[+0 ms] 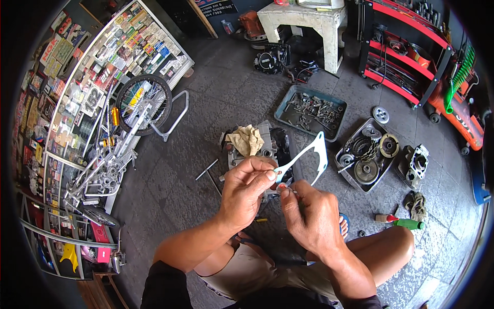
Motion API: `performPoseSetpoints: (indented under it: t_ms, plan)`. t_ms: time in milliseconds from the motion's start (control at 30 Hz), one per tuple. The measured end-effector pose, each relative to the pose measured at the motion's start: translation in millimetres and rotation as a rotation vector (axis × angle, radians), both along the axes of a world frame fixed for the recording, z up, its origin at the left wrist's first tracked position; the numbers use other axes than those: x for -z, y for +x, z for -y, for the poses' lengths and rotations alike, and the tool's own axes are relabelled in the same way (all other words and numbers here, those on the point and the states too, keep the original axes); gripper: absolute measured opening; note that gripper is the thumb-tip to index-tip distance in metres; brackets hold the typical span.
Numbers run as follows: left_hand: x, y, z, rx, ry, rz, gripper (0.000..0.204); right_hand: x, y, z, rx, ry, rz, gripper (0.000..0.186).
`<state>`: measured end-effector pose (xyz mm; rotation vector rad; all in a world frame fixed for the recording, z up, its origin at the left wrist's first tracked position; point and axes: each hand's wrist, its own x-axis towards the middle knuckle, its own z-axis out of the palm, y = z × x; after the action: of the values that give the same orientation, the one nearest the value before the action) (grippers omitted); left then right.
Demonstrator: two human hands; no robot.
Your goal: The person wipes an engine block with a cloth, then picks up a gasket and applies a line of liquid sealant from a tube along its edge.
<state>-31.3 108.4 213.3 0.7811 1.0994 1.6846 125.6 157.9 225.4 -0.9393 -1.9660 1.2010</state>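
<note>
Though nearly closed, left hand [248, 189] on gasket [320, 148]

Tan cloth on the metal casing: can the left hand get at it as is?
Probably yes: the cloth lies just beyond the left hand, uncovered, though that hand pinches the gasket.

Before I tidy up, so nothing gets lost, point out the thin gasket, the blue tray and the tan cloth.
Thin gasket [320, 150]: head view, on its broad far end.
Blue tray [283, 104]: head view, on its left wall.
Tan cloth [246, 140]: head view, on its crumpled middle.
</note>
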Motion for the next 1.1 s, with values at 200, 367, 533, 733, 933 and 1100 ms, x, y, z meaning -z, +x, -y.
performPoseSetpoints:
  t_ms: [200, 367, 533, 733, 933, 1100]
  plan:
    - [-3, 0, 0, 0.011, -0.054, -0.031, 0.004, -10, 2, -16, 0.104, -0.005, -0.097, 0.023]
    - [-3, -1, 1, 0.0, -0.052, -0.056, 0.004, -9, 7, -8, -0.076, 0.077, 0.079, 0.021]
    - [-6, -1, 5, 0.03, -0.04, -0.093, 0.003, -5, 0, -16, 0.107, 0.082, -0.074, 0.023]
    - [-8, -4, 8, 0.02, -0.033, -0.035, 0.003, 6, 20, -26, 0.127, -0.22, -0.165, 0.025]
    - [-10, -2, 7, 0.061, -0.027, -0.078, 0.003, 10, 9, -22, 0.115, -0.077, -0.189, 0.028]
    - [-7, -4, 8, 0.059, -0.009, -0.114, 0.006, -6, 6, -13, -0.028, -0.078, -0.095, 0.024]
